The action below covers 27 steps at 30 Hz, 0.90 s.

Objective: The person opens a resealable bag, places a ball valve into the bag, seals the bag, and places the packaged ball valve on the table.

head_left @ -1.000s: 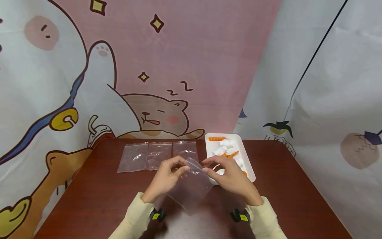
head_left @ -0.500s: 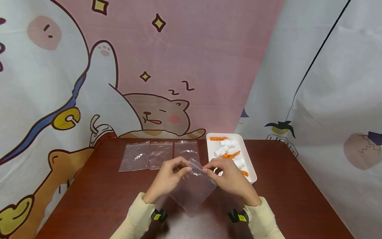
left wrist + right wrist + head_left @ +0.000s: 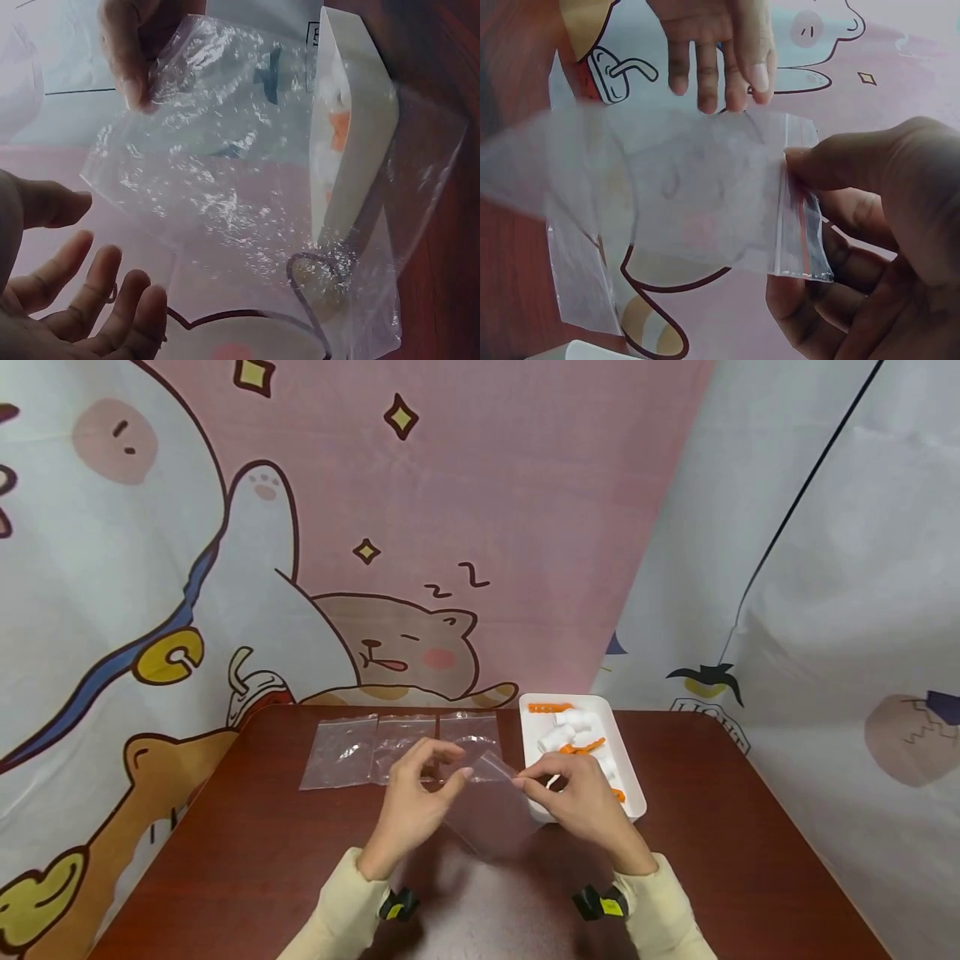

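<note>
My right hand [image 3: 577,797] pinches a clear zip-lock bag [image 3: 498,818] by the zip end, between thumb and fingers. The bag hangs flat and see-through over the table in front of the white tray. In the right wrist view, its zip strip [image 3: 784,202] with a red line runs close by the right thumb. My left hand [image 3: 411,802] is at the bag's other upper corner, fingers spread and thumb apart. A gap shows between the left fingers [image 3: 101,277] and the bag's edge in the left wrist view.
Three clear zip-lock bags [image 3: 339,753] lie in a row at the back of the brown table [image 3: 247,843]. Right of them stands a white tray [image 3: 617,747] holding white cylindrical pieces [image 3: 557,740] and orange toothed pieces [image 3: 550,707]. A cartoon-printed cloth [image 3: 525,527] hangs behind.
My left hand has let go of the bag's corner, its thumb and fingers now parted and shifted slightly left. The right hand keeps its pinch, and the bag's lower end has swung up a little.
</note>
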Available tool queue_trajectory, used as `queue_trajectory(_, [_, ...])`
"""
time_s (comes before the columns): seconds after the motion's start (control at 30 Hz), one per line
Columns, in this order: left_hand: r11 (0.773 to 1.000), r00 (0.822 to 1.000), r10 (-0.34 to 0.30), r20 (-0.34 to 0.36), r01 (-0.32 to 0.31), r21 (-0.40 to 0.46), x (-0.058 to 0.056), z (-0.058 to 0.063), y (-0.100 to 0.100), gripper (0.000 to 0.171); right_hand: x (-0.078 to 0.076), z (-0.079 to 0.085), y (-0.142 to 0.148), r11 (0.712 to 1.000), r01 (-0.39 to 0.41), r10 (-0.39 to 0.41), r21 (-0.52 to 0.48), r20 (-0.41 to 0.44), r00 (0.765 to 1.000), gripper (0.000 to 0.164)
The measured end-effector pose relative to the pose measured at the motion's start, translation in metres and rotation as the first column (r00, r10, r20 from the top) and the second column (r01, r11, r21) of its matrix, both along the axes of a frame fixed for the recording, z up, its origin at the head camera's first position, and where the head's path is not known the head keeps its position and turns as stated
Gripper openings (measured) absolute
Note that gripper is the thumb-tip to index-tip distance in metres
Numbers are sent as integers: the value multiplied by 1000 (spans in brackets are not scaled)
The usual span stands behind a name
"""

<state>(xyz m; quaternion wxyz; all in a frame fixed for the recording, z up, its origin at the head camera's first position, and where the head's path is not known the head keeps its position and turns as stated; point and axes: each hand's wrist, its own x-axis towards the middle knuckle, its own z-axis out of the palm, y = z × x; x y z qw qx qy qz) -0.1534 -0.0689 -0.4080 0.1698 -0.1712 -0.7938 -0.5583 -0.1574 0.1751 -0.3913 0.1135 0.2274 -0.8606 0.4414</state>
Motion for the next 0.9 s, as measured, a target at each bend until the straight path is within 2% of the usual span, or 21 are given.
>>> queue_trajectory(0.07, [1000,1000,10,-15,-10,13,3,1,2,16,0,-1,-1,1000,26,-26,-11,17,1000,1])
queue_trajectory(0.17, [1000,1000,-27,4,27,12,8,2,7,9,0,-1,-3,998,59,-57,-37,42,997,3])
queue_trajectory(0.33, [992,987,-122,105,121,19,14,1,19,8,2,-2,-11,991,78,-67,-104,106,992,5])
queue_trajectory(0.47, [985,972,-165,166,154,78,17,0,29,14,4,-3,-18,986,71,-49,-151,144,988,5])
queue_trajectory(0.57, [976,962,-187,200,158,152,18,0,35,15,5,-4,-21,982,76,-46,-174,172,984,7])
queue_trajectory(0.73, [947,939,-230,256,155,283,18,-1,38,14,6,-4,-25,977,95,-48,-189,238,970,12])
queue_trajectory(0.9, [937,927,-237,291,140,320,17,-2,39,15,6,-6,-27,979,104,-53,-174,276,960,16])
